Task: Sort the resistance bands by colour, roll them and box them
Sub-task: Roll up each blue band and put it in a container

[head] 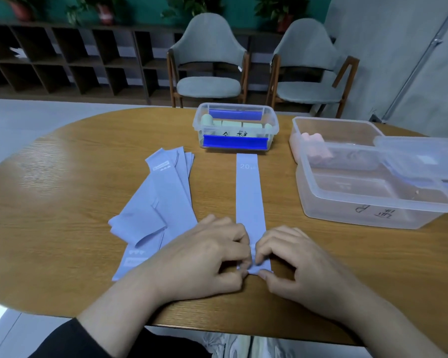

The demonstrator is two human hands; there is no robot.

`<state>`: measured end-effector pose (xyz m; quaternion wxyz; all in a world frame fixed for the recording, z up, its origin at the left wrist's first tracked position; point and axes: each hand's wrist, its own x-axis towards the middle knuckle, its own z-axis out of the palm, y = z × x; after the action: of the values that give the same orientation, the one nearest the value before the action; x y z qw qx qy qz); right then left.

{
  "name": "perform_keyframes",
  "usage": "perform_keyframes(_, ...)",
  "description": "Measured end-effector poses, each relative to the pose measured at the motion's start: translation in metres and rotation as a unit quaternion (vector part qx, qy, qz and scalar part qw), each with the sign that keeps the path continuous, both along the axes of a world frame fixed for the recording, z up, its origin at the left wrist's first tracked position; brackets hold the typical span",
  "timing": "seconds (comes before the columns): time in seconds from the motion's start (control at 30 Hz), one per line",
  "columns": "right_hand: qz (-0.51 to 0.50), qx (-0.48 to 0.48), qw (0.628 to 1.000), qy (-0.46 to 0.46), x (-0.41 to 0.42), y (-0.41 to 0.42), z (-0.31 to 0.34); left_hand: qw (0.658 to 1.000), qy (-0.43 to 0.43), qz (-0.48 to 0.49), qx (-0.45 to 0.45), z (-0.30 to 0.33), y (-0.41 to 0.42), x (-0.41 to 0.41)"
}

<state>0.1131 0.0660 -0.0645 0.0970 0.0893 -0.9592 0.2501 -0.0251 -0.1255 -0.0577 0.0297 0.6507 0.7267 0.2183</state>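
Head view looks down on your two bare hands at the near edge of an oval wooden table (62,177) with a glossy grain. Your left hand (207,257) and right hand (295,259) sit close together, fingers curled, each pinching the near end of a flat lilac band (248,192). That end is crumpled into a small fold between your fingertips; the rest of the band lies straight and smooth away from you, a long narrow strip printed "20" near its far end.

Just left of it lies a loose pile (155,202) of more lilac bands, flat and overlapping, one folded back on itself; your left wrist rests over its near corner.

Beyond the band's far end stands a small box (236,127), clear plastic with blue clips, holding pale green rolls. To the right are two larger clear tubs: the far tub (334,125) holds pink rolls (313,143), the near tub (373,197) has handwriting on its wall. A clear lid (422,161) lies tilted across both.

Two grey padded chairs (210,63) stand behind the table.
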Motion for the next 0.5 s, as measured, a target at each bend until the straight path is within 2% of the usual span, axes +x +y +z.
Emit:
perform_keyframes(0.23,0.01,0.006,1.0,0.021,-0.002,0.002,-0.005,1.0,-0.019,0.004,0.004,0.001,0.002,-0.001)
perform_keyframes(0.5,0.011,0.017,0.998,0.057,-0.001,0.004,-0.011,1.0,0.012,0.021,-0.002,-0.001,0.002,0.0)
